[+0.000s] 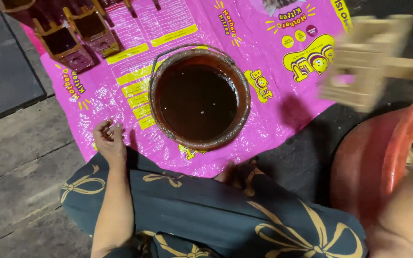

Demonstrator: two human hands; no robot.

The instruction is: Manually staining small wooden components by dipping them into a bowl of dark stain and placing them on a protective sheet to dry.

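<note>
Nearest, the person sits on the floor in a dark skirt with gold bows. The left hand (109,141), at nine o'clock, rests loosely curled and holds nothing, on the edge of the pink plastic sheet (178,28). At three o'clock an orange basin (374,162) stands beside the knee; above it the right hand, mostly out of frame, carries a blurred bare wooden box (366,59), its grip not visible. Centre, a bucket of dark stain (198,99). At eleven o'clock, stained boxes (72,40) dry. Judging by this, dipping comes next, which needs a steady lowering into the bucket.

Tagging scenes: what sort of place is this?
Likely an informal home workshop for staining small wooden items, worked on the floor: bucket of dark stain, stained wooden boxes on a pink plastic sheet, bare plank floor.
</note>
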